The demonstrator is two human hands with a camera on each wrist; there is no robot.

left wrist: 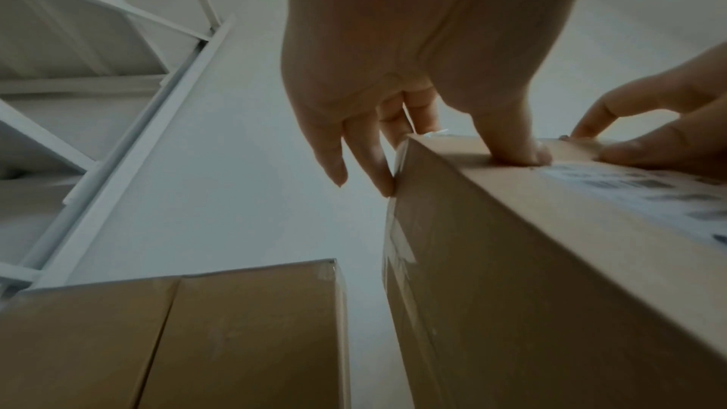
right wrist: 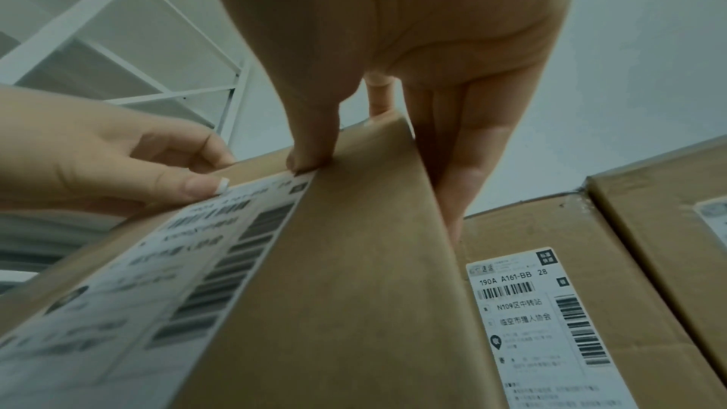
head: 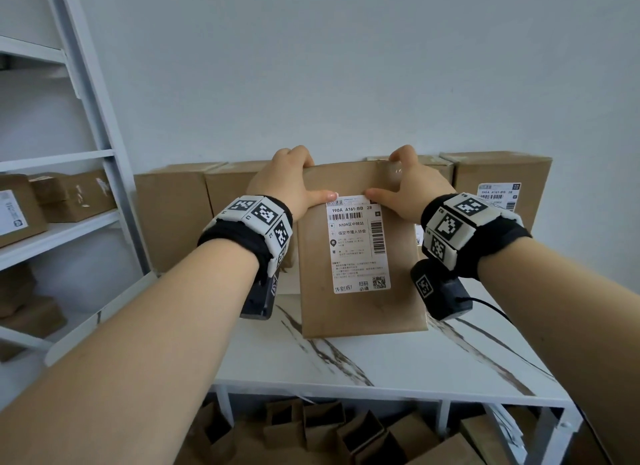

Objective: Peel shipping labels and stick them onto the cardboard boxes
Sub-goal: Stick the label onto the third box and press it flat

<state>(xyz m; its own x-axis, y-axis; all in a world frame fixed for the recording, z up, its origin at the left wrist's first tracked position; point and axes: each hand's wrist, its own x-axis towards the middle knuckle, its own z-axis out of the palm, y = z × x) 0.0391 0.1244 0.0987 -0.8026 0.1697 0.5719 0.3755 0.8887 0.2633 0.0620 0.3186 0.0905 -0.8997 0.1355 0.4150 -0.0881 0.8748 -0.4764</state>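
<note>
the cardboard box [head: 360,256] stands tilted on the marble bench [head: 381,357], its shipping label [head: 358,244] facing the head camera. the left hand [head: 287,184] and right hand [head: 408,184] clamp its top edge, thumbs at the label's upper corners, fingers [left wrist: 366,160] curled behind, mostly hidden. more boxes [head: 173,215] stand behind, partly covered; small label print is unreadable.

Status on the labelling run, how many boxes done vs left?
Done: the brown cardboard box at back right carries a white label.

In hand: left hand and right hand grip the labelled upright brown box, thumbs at its white shipping label.

Left: back-row boxes on the left show no label.
</note>
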